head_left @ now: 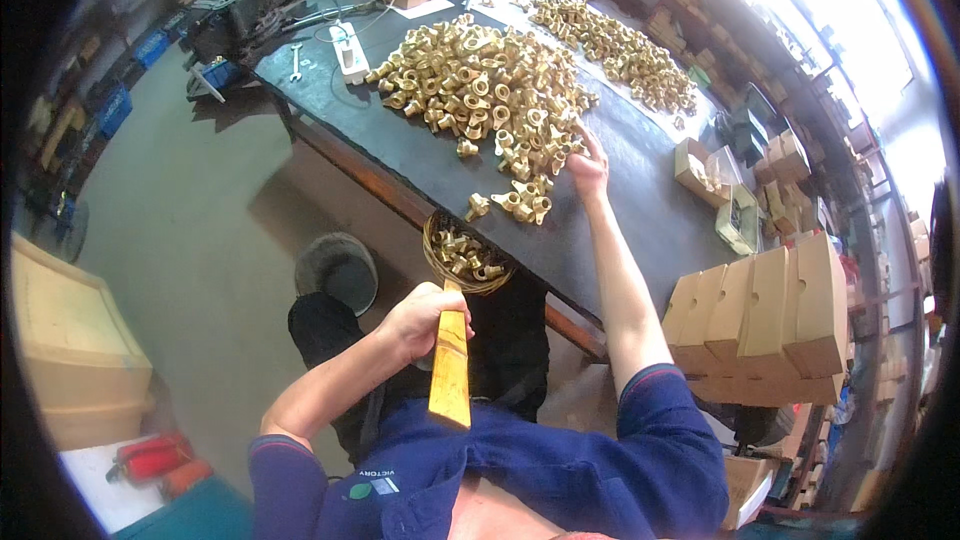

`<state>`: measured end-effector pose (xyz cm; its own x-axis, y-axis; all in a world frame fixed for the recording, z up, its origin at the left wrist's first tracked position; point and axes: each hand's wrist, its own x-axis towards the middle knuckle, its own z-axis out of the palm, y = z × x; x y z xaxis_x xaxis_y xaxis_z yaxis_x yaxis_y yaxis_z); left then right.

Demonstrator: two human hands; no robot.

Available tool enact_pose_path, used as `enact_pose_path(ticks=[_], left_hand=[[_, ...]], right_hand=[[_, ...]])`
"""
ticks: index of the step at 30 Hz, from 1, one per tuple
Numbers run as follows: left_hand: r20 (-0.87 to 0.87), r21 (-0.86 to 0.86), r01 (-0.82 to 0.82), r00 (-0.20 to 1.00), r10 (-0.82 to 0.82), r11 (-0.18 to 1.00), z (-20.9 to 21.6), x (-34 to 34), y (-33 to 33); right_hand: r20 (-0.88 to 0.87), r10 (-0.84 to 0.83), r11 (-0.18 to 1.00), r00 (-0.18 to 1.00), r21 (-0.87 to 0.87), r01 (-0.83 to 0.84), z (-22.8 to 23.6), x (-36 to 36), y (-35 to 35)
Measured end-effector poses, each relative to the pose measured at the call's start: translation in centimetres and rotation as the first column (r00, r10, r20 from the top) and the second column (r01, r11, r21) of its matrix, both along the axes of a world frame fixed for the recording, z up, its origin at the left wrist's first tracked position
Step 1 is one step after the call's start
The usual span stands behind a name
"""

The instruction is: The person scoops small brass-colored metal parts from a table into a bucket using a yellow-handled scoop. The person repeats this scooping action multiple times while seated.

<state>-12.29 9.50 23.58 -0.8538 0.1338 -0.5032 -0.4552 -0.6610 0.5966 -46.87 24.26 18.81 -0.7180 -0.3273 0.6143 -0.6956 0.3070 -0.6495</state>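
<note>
My left hand (428,318) is wrapped around a flat yellow wooden handle (450,380), whose near end points toward my body. Just beyond that fist, a round woven basket (497,285) sits below the table's front edge, and several brass fittings (466,255) lie in it. The handle seems to run to the basket, though my fist hides the join. On the tabletop is a big heap of brass pipe fittings (490,75), thinning out toward the edge above the basket. My right hand (590,168) rests along the heap's right side, fingers stretched out against the pieces.
A second spread of brass fittings (620,50) lies on white sheeting farther back. A power strip (349,52) and wrench (296,61) are on the dark table (650,220). Cardboard boxes (760,310) stand at right. A dark bucket (337,275) is on the floor.
</note>
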Motion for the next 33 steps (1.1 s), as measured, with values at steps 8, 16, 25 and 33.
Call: enact_pose_path(ticks=[8, 16, 25, 33], left_hand=[[0.015, -0.024, -0.054, 0.998, 0.054, 0.998, -0.2, -0.1, -0.4], [0.017, -0.013, -0.049, 0.999, 0.049, 0.999, 0.0, -0.4, -0.5], [0.017, -0.023, -0.077, 0.997, 0.077, 0.997, 0.3, 0.2, -0.6], [0.000, -0.009, -0.073, 0.997, 0.073, 0.997, 0.1, 0.1, -0.6]], right_hand=[[0.055, -0.127, 0.984, 0.990, 0.135, 0.119, -2.8, 1.7, -2.8], [0.024, -0.120, 0.984, 0.992, 0.138, 0.116, -2.0, 5.3, -2.5], [0.124, -0.129, 0.975, 0.984, 0.194, 0.103, -0.4, 9.8, -4.4], [0.020, -0.094, 0.985, 0.995, 0.149, 0.090, 0.2, 15.0, -5.5]])
